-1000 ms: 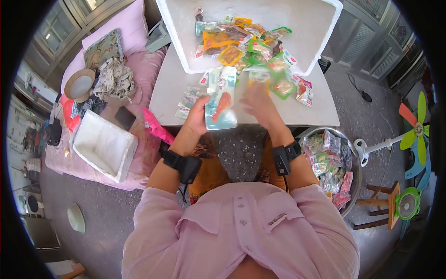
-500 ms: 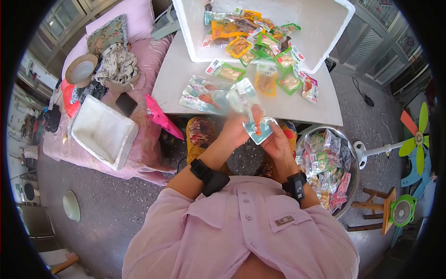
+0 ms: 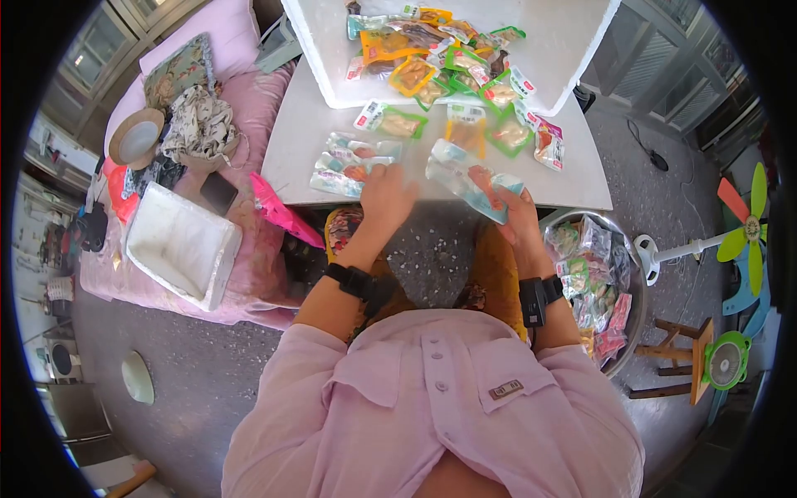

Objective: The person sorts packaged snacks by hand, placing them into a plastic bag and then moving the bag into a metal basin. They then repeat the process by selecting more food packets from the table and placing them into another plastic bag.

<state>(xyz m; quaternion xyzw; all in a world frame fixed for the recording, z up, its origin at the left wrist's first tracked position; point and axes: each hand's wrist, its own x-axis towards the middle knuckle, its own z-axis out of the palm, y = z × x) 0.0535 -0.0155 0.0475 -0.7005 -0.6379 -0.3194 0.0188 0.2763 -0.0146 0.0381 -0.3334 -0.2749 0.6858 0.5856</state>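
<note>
My right hand (image 3: 520,217) is closed on the lower end of a blue-and-white packet (image 3: 475,177) with reddish food showing, held slanted over the table's front edge. My left hand (image 3: 388,197) is at the front edge, its fingers at two similar blue-and-white packets (image 3: 339,177) lying together; motion blurs the fingers, so their grip cannot be made out. Behind them on the table lie a green-edged packet (image 3: 392,122), a yellow packet (image 3: 466,131), another green packet (image 3: 510,133) and a red-and-white packet (image 3: 550,145).
A white foam box (image 3: 558,50) with several colourful packets stands at the back of the table (image 3: 286,158). At right a metal basin (image 3: 638,307) holds many packets. On the pink-covered bed at left are a white foam tray (image 3: 178,245) and a pink bag (image 3: 282,212).
My left hand has let go of the held packet and moved left to the two lying packets. My right hand has moved right and slightly up with its packet.
</note>
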